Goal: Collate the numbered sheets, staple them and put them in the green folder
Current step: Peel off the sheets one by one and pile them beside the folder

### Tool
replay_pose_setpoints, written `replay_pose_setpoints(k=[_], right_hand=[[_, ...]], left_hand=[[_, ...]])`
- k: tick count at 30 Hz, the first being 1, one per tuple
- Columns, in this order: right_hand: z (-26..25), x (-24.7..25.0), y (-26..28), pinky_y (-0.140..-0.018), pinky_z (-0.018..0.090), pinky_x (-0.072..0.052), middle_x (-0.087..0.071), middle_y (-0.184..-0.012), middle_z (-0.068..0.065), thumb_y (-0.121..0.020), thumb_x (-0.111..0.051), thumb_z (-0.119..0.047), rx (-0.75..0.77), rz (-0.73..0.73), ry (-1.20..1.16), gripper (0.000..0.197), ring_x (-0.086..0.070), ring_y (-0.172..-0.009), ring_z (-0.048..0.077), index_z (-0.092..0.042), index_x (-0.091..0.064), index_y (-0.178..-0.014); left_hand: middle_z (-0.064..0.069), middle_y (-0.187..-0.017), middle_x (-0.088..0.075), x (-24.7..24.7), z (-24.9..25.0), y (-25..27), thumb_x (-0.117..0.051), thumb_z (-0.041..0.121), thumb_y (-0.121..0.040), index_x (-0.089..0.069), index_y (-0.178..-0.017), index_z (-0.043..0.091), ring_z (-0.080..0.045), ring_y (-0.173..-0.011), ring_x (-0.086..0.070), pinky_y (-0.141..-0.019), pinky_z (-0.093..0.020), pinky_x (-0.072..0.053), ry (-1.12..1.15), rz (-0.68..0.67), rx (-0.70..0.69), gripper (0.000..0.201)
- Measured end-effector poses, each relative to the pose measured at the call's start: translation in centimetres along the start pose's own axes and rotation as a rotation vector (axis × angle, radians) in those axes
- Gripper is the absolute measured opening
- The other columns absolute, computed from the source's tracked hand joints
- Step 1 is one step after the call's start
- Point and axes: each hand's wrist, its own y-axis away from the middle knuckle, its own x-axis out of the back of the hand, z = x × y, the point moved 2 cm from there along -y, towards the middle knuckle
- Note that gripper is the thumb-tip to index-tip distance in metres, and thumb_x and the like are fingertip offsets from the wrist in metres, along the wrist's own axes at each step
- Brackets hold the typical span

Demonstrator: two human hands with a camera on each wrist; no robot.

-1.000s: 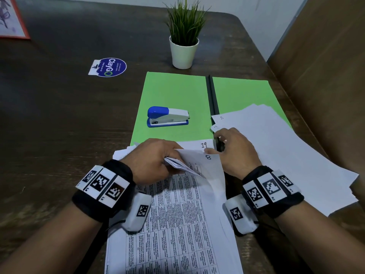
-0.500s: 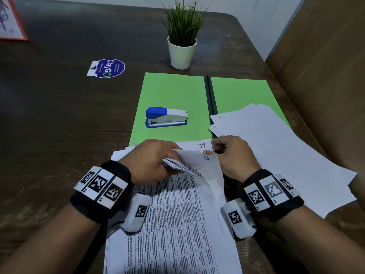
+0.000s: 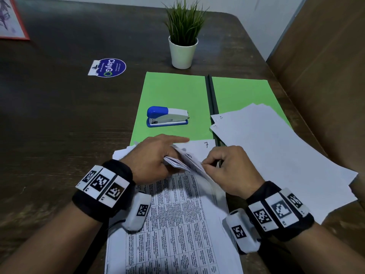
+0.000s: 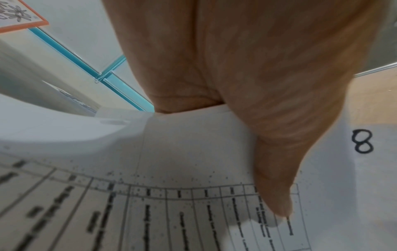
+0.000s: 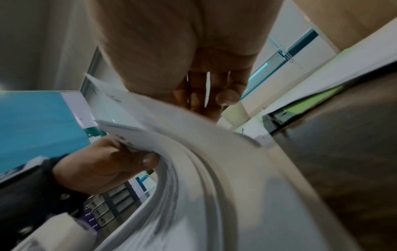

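Stack of white printed numbered sheets (image 3: 177, 224), near edge of open green card folder (image 3: 173, 99): left hand (image 3: 152, 157) grips folded-back corners; right hand (image 3: 231, 169) pinches one sheet.

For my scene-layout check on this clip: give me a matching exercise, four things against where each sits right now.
Things:
1. stapler
2. potted plant
3. loose white sheets
4. round blue sticker

Places:
A. bare table, left of the green folder
B. on the folder's left half
C. table, just beyond the folder's far edge
D. spread over the folder's right half and the table beside it

Pairs: 1-B, 2-C, 3-D, 4-A
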Motion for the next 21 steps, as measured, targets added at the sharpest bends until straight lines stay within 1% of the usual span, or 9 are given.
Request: replay_pose_setpoints(k=[3,5,7,8,11,13,15,18,21], right_hand=[[-0.3,0.4,0.2,-0.049,0.021,-0.035,-0.049,-0.043,-0.011,-0.088,-0.071,-0.035,-0.002,0.019,-0.116,0.047,-0.043,-0.044,0.002,-0.021,-0.052,-0.047],[0.5,1.0,-0.7,-0.055,0.019,-0.040,-0.059,-0.049,-0.012,-0.092,-0.066,-0.036,-0.093,0.083,-0.150,0.043,-0.052,-0.049,0.002,-0.014,-0.063,-0.055],[2.0,1.4,-2.0,-0.068,0.025,-0.049,-0.070,-0.069,-0.011,-0.091,-0.067,-0.035,-0.177,0.083,-0.027,0.023,-0.064,-0.068,0.008,-0.017,-0.075,-0.081],[2.5,1.4,-2.5,-0.076,0.027,-0.051,-0.070,-0.079,-0.010,-0.090,-0.068,-0.035,-0.206,0.037,0.063,0.018,-0.065,-0.077,0.011,-0.020,-0.075,-0.096],[3.0,1.3,-3.7,-0.092,0.033,-0.048,-0.062,-0.107,-0.004,-0.087,-0.068,-0.041,-0.237,-0.141,0.280,0.050,-0.059,-0.100,0.018,-0.025,-0.058,-0.134],[2.4,1.2,-4.2,-0.097,0.036,-0.046,-0.056,-0.119,0.001,-0.085,-0.069,-0.049,-0.226,-0.209,0.387,0.061,-0.053,-0.114,0.020,-0.028,-0.050,-0.139],[2.1,0.9,-4.4,-0.097,0.038,-0.045,-0.053,-0.122,0.001,-0.082,-0.068,-0.053,-0.215,-0.249,0.453,0.062,-0.048,-0.120,0.020,-0.030,-0.051,-0.137],[1.9,0.8,-4.3,-0.095,0.037,-0.045,-0.054,-0.122,0.000,-0.083,-0.067,-0.054,-0.195,-0.212,0.473,0.057,-0.047,-0.122,0.019,-0.033,-0.054,-0.135],[1.7,0.9,-4.0,-0.093,0.035,-0.045,-0.056,-0.119,-0.002,-0.085,-0.067,-0.050,-0.147,-0.151,0.455,0.050,-0.048,-0.119,0.018,-0.034,-0.058,-0.131]], left_hand=[[0.018,-0.100,-0.073,-0.1,0.2,-0.2,-0.057,0.051,-0.082,-0.080,-0.090,0.033,-0.006,-0.089,-0.068,-0.078,-0.036,-0.054,0.036,-0.029,-0.008,0.030],[0.017,-0.089,-0.074,-0.1,0.2,-0.2,-0.051,0.055,-0.078,-0.080,-0.088,0.033,-0.006,-0.080,-0.068,-0.073,-0.036,-0.053,0.047,-0.025,0.012,0.038],[0.017,-0.088,-0.074,-0.1,0.3,-0.1,-0.050,0.056,-0.078,-0.080,-0.089,0.034,-0.006,-0.079,-0.068,-0.072,-0.036,-0.053,0.043,-0.026,0.015,0.038],[0.017,-0.088,-0.074,-0.1,0.4,-0.1,-0.050,0.057,-0.078,-0.080,-0.089,0.034,-0.006,-0.078,-0.068,-0.071,-0.036,-0.053,0.046,-0.029,0.019,0.039],[0.017,-0.088,-0.074,0.0,0.4,-0.1,-0.050,0.057,-0.078,-0.079,-0.090,0.035,-0.004,-0.079,-0.067,-0.070,-0.035,-0.053,0.062,-0.040,0.025,0.038],[0.018,-0.089,-0.073,0.0,0.4,-0.1,-0.051,0.057,-0.078,-0.079,-0.090,0.034,-0.004,-0.080,-0.068,-0.069,-0.035,-0.053,0.067,-0.036,0.025,0.038],[0.018,-0.089,-0.073,0.1,0.4,0.0,-0.055,0.053,-0.079,-0.079,-0.090,0.035,-0.003,-0.080,-0.067,-0.070,-0.034,-0.053,0.071,-0.035,0.032,0.032],[0.018,-0.089,-0.073,0.1,0.5,-0.1,-0.063,0.045,-0.080,-0.079,-0.090,0.034,-0.003,-0.081,-0.067,-0.070,-0.034,-0.054,0.078,-0.032,0.038,0.021],[0.016,-0.089,-0.074,0.1,0.5,-0.1,-0.065,0.043,-0.080,-0.080,-0.089,0.032,-0.005,-0.081,-0.068,-0.071,-0.035,-0.054,0.069,-0.033,0.038,0.020]])
